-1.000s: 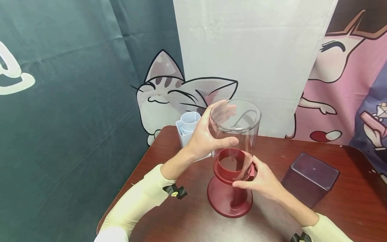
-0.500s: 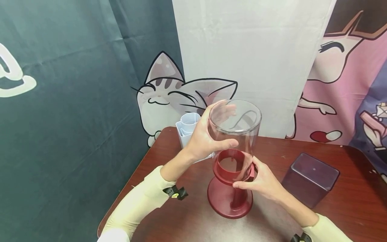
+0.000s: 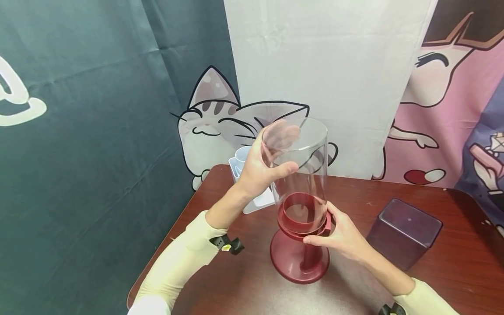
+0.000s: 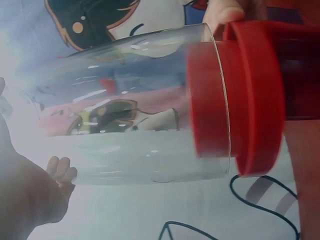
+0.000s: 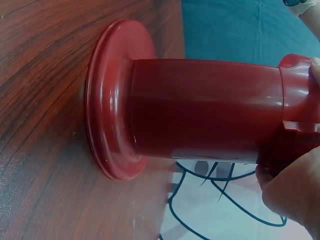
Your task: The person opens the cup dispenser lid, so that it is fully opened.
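Observation:
My left hand [image 3: 260, 170] grips a clear plastic cylinder [image 3: 305, 175] near its upper end, fingers behind the wall and thumb across the front. The cylinder leans a little to the left over a red stand [image 3: 293, 264] with a round foot and a ring-shaped collar. Seen from the left wrist, the collar's inner ring [image 4: 207, 100] sits inside the cylinder's lower rim, short of the wider flange. My right hand [image 3: 342, 232] holds the stand by its collar, thumb in front. In the right wrist view, the stand's column [image 5: 205, 107] rises from its foot on the table.
Behind my left hand stands a pale blue container [image 3: 235, 168] with a round cup in it, partly hidden. A dark purple translucent box [image 3: 409, 225] is on the right of the brown table [image 3: 220, 284]. Printed curtains [image 3: 334, 65] hang behind.
My left hand has moved up and left with the cylinder, whose top now leans left and whose lower rim sits higher around the collar. My right hand and the stand have stayed put.

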### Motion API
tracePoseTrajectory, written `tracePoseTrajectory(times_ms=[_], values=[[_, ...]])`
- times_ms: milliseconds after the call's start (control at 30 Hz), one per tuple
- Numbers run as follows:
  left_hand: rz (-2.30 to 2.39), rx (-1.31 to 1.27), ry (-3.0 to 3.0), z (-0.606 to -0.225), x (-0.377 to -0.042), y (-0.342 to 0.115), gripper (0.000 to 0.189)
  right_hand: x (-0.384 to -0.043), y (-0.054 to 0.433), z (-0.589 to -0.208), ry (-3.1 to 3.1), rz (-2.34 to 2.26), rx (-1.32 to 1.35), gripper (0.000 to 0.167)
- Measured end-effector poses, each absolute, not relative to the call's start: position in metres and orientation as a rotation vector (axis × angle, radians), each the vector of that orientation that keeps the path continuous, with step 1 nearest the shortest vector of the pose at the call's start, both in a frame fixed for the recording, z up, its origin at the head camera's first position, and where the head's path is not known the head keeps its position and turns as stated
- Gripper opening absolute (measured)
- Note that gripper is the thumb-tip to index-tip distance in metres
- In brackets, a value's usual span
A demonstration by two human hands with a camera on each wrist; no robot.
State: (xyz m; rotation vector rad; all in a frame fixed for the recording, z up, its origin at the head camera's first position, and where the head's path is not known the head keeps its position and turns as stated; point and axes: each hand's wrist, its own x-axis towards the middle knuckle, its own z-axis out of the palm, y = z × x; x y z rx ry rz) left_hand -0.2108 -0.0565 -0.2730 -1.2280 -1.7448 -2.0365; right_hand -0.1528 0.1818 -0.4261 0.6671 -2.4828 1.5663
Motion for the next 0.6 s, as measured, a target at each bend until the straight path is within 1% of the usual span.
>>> tracePoseTrajectory(times_ms=[233, 500, 600], values=[[-2.024, -1.177, -1.703, -0.258, -0.207, -0.065, 0.127, -0.152, 0.181, -0.426, -2.461, 1.671, 0.682, 0.091], [-2.013, -1.153, -1.679, -0.249, -0.205, -0.079, 0.125, -0.154, 0.18, -0.428, -2.438, 1.74, 0.697, 0.108], [-2.0, -1.148, -1.687, -0.247, -0.204, -0.085, 0.124, -0.155, 0.179, -0.429, -2.426, 1.742, 0.71, 0.11]])
